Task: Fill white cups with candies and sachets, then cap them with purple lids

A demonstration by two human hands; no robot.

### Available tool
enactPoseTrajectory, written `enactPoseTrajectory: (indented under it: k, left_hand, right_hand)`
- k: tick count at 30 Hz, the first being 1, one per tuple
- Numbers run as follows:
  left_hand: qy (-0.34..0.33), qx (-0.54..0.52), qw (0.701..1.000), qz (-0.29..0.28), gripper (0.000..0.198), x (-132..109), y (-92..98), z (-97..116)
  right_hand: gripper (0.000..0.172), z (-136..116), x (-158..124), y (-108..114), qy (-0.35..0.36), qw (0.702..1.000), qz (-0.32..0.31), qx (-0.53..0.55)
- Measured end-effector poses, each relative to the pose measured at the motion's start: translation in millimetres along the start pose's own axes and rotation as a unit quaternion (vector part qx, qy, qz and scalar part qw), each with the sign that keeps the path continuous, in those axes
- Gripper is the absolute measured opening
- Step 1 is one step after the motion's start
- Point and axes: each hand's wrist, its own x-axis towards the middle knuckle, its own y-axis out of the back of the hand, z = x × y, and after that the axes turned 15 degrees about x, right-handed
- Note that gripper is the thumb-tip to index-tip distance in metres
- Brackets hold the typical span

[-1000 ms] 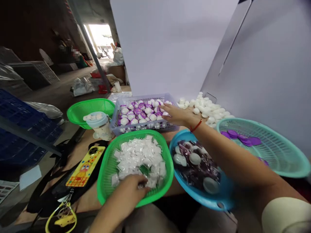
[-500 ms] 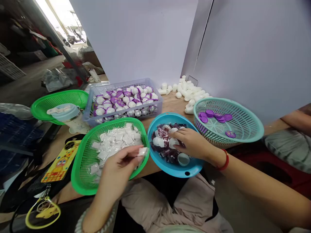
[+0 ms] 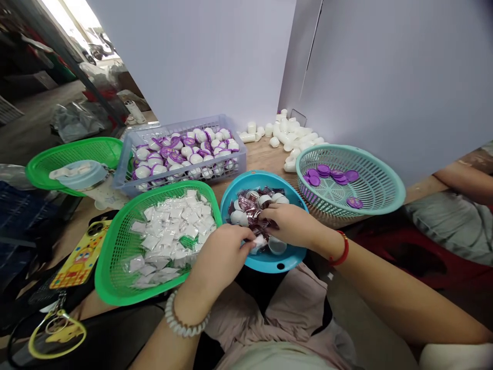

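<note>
My left hand (image 3: 225,252) pinches a small white packet (image 3: 259,242) over the near left part of the blue basin (image 3: 283,264). My right hand (image 3: 290,224) reaches into the same basin with curled fingers; its fingertips are hidden among dark purple packets (image 3: 252,214), so what they grip cannot be made out. Around them lie white half-shell cups (image 3: 239,218), and one cup (image 3: 276,245) rests below the right hand. To the left stands a green basket (image 3: 106,272) holding many clear-wrapped white packets (image 3: 181,221).
A lilac crate (image 3: 181,180) of white-and-purple capsules stands behind. At right, a teal basket (image 3: 385,192) holds purple discs (image 3: 339,177). White capsule pieces (image 3: 295,136) lie by the panel. A yellow phone case (image 3: 79,257) and a lidded cup (image 3: 88,177) are at left. Another person's arm (image 3: 468,177) shows far right.
My left hand has carried the white packet rightward from the green basket to the blue basin. My right hand stays in the basin, its fingers more curled. The whole view has shifted slightly.
</note>
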Motion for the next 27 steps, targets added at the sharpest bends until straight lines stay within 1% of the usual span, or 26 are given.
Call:
enactPoseTrajectory:
  k: [3,5,7,9,12,15,16,20,21,24,26,27]
  left_hand:
    - [-0.039,0.053,0.997,-0.048,0.02,5.2,11.8,3.0]
    - [-0.04,0.08,0.993,-0.078,0.022,12.2,17.4,7.2]
    - [-0.032,0.104,0.988,-0.109,0.023,20.9,17.7,12.3]
    - [-0.026,0.125,0.984,-0.126,0.027,28.8,11.9,17.1]
    - [-0.021,0.144,0.982,-0.121,0.029,35.7,-1.7,21.5]
    - [-0.009,0.146,0.983,-0.115,0.029,37.1,-10.0,21.2]
    - [-0.007,0.142,0.983,-0.113,0.028,37.1,-10.5,20.4]
    - [-0.011,0.109,0.988,-0.107,0.027,36.8,-5.9,15.1]
    - [-0.012,0.095,0.99,-0.102,0.025,36.3,-3.8,13.2]
    - [-0.011,0.048,0.996,-0.075,0.014,31.8,3.7,5.2]
    - [-0.002,-0.014,0.999,-0.043,0.018,26.8,8.8,-1.0]
    - [0.01,-0.071,0.997,-0.027,0.022,24.0,11.0,-4.0]
  right_hand:
    - [0.026,7.4,-5.4,4.4,-0.004,1.0,-0.013,0.006]
    - [0.029,10.7,-5.6,5.0,-0.004,1.0,-0.022,0.009]
    - [0.033,12.8,-3.0,4.2,-0.003,1.0,-0.03,0.009]
    - [0.037,14.6,1.3,2.8,-0.003,0.999,-0.039,0.008]
    - [0.038,17.5,7.8,1.1,-0.007,0.999,-0.051,-0.001]
    - [0.024,18.7,10.3,0.0,-0.016,0.998,-0.053,-0.015]
    - [0.022,18.2,10.1,-0.4,-0.019,0.998,-0.048,-0.021]
    - [0.034,12.1,9.4,-3.1,-0.023,0.998,-0.033,-0.048]
    - [0.033,10.2,10.1,-4.2,-0.02,0.998,-0.034,-0.053]
    - [0.022,5.8,14.1,-6.9,-0.009,0.998,-0.034,-0.06]
    - [0.02,5.3,16.1,-6.7,0.0,0.998,-0.021,-0.058]
    - [0.021,6.0,16.1,-5.6,0.005,0.998,-0.012,-0.055]
